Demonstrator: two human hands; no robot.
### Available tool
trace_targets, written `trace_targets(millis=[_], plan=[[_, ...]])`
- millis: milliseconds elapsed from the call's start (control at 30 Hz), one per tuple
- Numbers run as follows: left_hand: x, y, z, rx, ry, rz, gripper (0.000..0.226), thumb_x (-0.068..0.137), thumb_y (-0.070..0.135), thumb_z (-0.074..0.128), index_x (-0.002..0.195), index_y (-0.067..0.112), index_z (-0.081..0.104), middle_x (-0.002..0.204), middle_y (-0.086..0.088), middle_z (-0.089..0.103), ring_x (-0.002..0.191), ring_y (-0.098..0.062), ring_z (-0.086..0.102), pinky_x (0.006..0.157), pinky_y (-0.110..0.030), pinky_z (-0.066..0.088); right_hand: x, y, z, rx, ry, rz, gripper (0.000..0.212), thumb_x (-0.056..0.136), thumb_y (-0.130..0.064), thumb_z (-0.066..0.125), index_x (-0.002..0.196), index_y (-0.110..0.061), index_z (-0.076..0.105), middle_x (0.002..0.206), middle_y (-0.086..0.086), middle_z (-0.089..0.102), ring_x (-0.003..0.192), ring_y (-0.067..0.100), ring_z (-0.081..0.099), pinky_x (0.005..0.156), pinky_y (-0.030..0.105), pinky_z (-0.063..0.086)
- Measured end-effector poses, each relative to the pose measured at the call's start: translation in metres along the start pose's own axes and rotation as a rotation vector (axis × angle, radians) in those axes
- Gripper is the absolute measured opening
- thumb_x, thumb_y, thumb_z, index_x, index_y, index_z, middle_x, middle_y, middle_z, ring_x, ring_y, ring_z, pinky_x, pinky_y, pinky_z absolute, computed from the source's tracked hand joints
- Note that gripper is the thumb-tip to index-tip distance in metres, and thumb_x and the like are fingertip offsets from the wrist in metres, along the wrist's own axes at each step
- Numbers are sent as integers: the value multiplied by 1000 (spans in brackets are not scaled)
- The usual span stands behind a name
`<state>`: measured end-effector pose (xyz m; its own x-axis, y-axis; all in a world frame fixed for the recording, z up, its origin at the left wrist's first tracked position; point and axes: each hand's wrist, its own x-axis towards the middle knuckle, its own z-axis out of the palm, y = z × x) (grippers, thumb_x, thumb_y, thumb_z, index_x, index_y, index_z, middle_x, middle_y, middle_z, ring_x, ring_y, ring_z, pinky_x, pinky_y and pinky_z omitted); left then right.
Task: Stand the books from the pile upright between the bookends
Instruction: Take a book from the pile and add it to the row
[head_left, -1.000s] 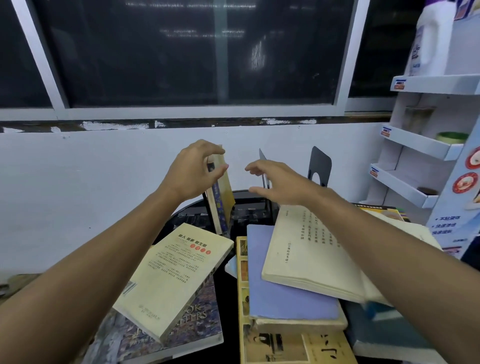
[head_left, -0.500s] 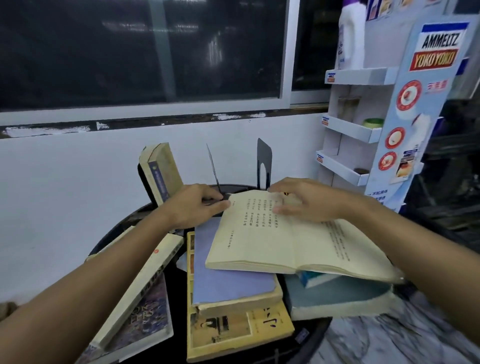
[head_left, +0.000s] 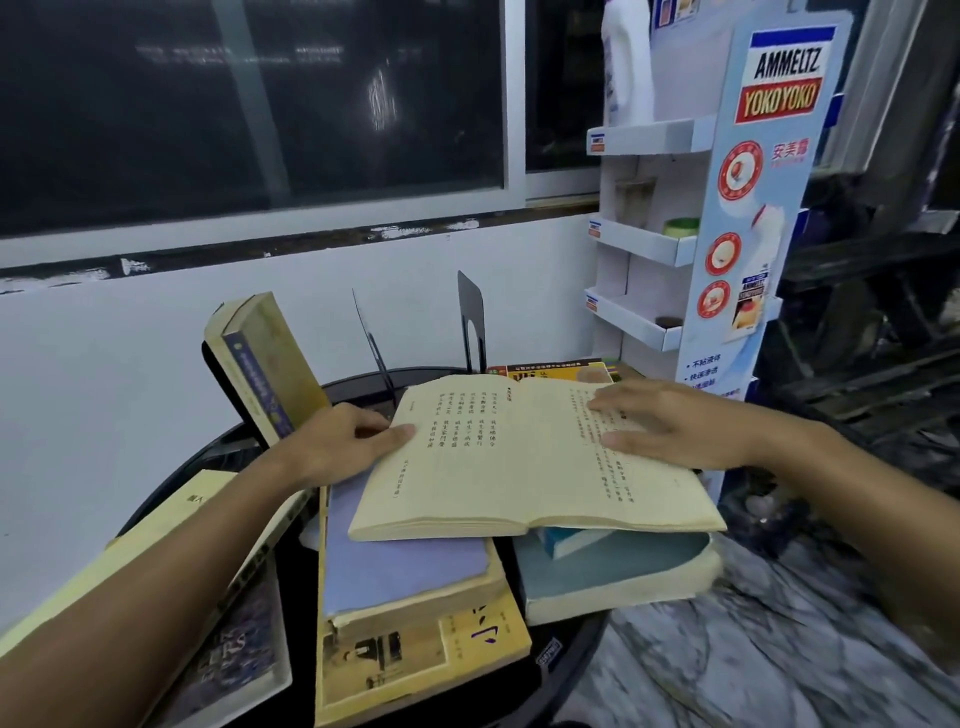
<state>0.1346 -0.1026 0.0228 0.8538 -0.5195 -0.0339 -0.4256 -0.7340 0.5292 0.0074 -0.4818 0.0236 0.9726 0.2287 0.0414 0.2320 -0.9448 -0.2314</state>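
An open cream-paged book (head_left: 498, 467) lies on top of the pile on a round black table (head_left: 571, 660). My left hand (head_left: 345, 441) grips its left page edge, thumb on top. My right hand (head_left: 670, 421) lies flat on the right page with fingers straight. Behind the book stand two black metal bookends (head_left: 470, 322), the left one (head_left: 371, 338) thin and tilted. One yellowed book with a blue spine (head_left: 265, 358) stands leaning at the far left of them. Under the open book lie a purple-covered book (head_left: 400, 566) and a thick grey-blue book (head_left: 613, 577).
More books lie flat at the front left (head_left: 228, 660) and front centre (head_left: 415, 654), and a yellow one (head_left: 558, 371) at the back right. A white cardboard display rack (head_left: 737, 208) stands right of the table. A white wall and dark window are behind.
My left hand let go of the yellowed book, which now stands leaning, and came down to the open book's left edge. My right hand dropped flat onto its right page. The view swung right.
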Motion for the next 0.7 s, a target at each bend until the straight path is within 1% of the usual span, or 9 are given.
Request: trace_targets(millis=[100, 167, 233, 300, 367, 400, 433, 533, 700], plan=[[-2, 4, -4, -60, 45, 8, 46, 86, 67, 56, 98, 30, 80, 100, 16, 76, 95, -2, 69, 85, -28, 54, -11, 13, -2, 41, -15, 80, 61, 92, -63, 50, 146, -38, 42, 147, -20, 42, 124, -5, 44, 99, 14, 41], [-3, 7, -9, -103, 85, 25, 34, 92, 58, 60, 98, 30, 79, 101, 19, 76, 91, 8, 67, 80, -21, 50, -14, 17, -5, 47, -5, 95, 62, 89, -68, 50, 145, -43, 41, 142, -22, 45, 124, -2, 48, 100, 23, 47], [-4, 14, -15, -130, 118, 66, 23, 97, 46, 61, 100, 29, 77, 101, 20, 75, 87, 15, 65, 74, -12, 47, -13, 17, -9, 45, 16, 64, 63, 88, -70, 51, 144, -44, 42, 136, -28, 45, 123, -8, 46, 103, 26, 46], [-5, 25, -22, -183, 166, 102, 19, 102, 34, 58, 104, 27, 76, 103, 20, 75, 90, 9, 68, 77, -12, 52, -10, 11, -14, 38, 36, 37, 58, 86, -70, 51, 140, -49, 44, 132, -42, 39, 121, -19, 39, 105, 24, 41], [-7, 38, -30, -220, 202, 143, 25, 105, 26, 51, 105, 31, 76, 98, 31, 74, 93, 5, 69, 84, -16, 55, -5, 4, -21, 33, 51, 21, 57, 86, -72, 49, 139, -51, 46, 134, -42, 40, 123, -15, 41, 105, 25, 41], [-8, 46, -34, -238, 207, 170, 31, 107, 21, 46, 103, 32, 75, 95, 35, 72, 93, 9, 67, 82, -10, 51, -3, 1, -23, 37, 62, 12, 60, 85, -74, 48, 141, -50, 46, 136, -38, 43, 124, -10, 44, 105, 28, 43], [-8, 54, -37, -260, 208, 197, 37, 107, 17, 41, 103, 33, 74, 95, 35, 72, 94, 13, 65, 81, -7, 47, 0, -3, -26, 44, 76, 4, 63, 84, -76, 46, 140, -49, 47, 137, -34, 46, 124, -7, 47, 106, 31, 45], [-4, 76, -39, -309, 205, 264, 45, 106, 13, 35, 106, 35, 74, 103, 25, 75, 100, 11, 65, 91, -15, 42, 6, -14, -34, 65, 122, -29, 57, 86, -77, 45, 135, -49, 51, 131, -30, 51, 120, -4, 52, 102, 34, 49], [9, 105, -26, -291, 189, 380, 43, 102, 9, 43, 118, 36, 73, 120, 24, 70, 110, 11, 62, 97, -17, 44, 5, -33, -49, 97, 243, -51, 48, 95, -63, 49, 135, -38, 57, 136, -23, 56, 124, -2, 50, 106, 29, 43]])
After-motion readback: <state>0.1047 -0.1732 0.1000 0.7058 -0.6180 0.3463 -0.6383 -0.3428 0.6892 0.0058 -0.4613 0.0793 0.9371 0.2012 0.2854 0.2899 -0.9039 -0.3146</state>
